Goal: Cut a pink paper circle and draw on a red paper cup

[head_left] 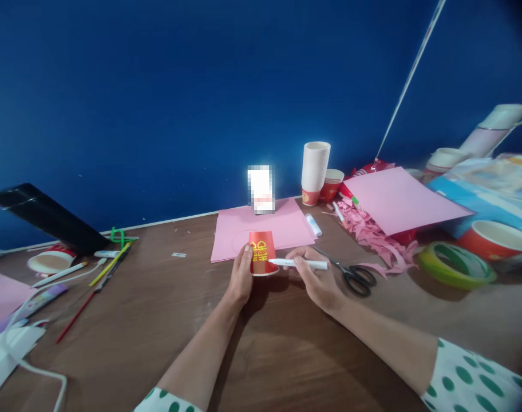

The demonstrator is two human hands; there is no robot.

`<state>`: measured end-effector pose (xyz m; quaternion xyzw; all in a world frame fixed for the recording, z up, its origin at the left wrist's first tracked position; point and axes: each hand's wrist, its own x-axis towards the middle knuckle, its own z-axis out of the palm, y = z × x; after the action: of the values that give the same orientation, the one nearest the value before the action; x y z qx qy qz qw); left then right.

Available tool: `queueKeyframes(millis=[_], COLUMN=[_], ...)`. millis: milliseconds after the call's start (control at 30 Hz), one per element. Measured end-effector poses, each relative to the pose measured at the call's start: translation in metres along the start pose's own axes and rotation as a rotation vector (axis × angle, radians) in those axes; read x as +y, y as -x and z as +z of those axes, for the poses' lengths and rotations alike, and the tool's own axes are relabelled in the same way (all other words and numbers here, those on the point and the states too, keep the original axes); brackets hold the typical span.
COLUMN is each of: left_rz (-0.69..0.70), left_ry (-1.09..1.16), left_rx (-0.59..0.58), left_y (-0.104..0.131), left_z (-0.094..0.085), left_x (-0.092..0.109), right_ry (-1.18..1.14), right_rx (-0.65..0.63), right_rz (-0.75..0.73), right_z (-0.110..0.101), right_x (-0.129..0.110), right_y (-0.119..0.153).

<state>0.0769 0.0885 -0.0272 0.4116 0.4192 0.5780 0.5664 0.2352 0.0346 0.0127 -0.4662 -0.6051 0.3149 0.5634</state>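
My left hand is closed around the left side of a red paper cup with yellow characters. The cup is upside down, its white rim toward me. In my right hand is a white marker, lying nearly level. Its tip points left and meets or nearly meets the cup's printed side; I cannot tell which. Behind the cup lie pink paper sheets with a faint circle on the top one. Black-handled scissors rest just right of my right hand.
A stack of white paper cups stands by the blue wall. To the right are shredded pink paper and a roll of green tape. A bright blurred device stands on the sheets. Brushes and a white cable lie left.
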Motion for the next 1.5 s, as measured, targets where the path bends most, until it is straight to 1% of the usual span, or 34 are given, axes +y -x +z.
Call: queueKeyframes(millis=[100,200,333,567,733,867,1033,1200,1267,1367,1500], left_rz=[0.001,0.009,0.011,-0.004,-0.010,-0.018,-0.010,-0.001,-0.004,-0.002,-0.004], left_ry=[0.002,0.001,-0.031,-0.038,-0.024,-0.023,-0.064,-0.070,-0.063,-0.048,-0.030], left_rx=[0.017,0.009,0.041,0.053,0.070,0.060,0.091,0.072,0.069,0.069,0.035], left_y=[0.0002,0.0001,-0.0005,-0.0017,-0.0030,-0.0026,-0.0008,-0.0004,-0.0006,-0.0008,-0.0005], left_z=[0.0001,-0.0003,-0.0012,-0.0035,-0.0040,-0.0035,-0.0020,-0.0015,-0.0015,-0.0014,-0.0012], left_x=[0.0003,0.0002,-0.0012,-0.0039,-0.0060,-0.0054,-0.0010,-0.0010,-0.0015,-0.0011,-0.0001], right_ry=[0.002,0.012,0.003,-0.014,-0.025,-0.026,0.005,0.001,-0.012,-0.060,-0.072], right_rx=[0.004,0.006,-0.006,-0.008,-0.032,-0.057,-0.093,-0.153,-0.141,-0.083,-0.027], right_rz=[0.001,-0.003,-0.008,0.019,0.002,-0.008,-0.009,0.002,0.010,0.012,0.008], right_z=[0.0001,-0.0006,-0.0010,0.0002,-0.0007,-0.0013,-0.0020,-0.0028,-0.0026,-0.0021,-0.0017], right_x=[0.0002,0.0017,0.0048,0.0040,0.0055,0.0065,0.0015,-0.0017,-0.0009,0.0011,0.0018], right_y=[-0.0006,0.0001,0.0017,0.0009,0.0009,0.0019,0.0019,0.0013,0.0010,0.0006,0.0000])
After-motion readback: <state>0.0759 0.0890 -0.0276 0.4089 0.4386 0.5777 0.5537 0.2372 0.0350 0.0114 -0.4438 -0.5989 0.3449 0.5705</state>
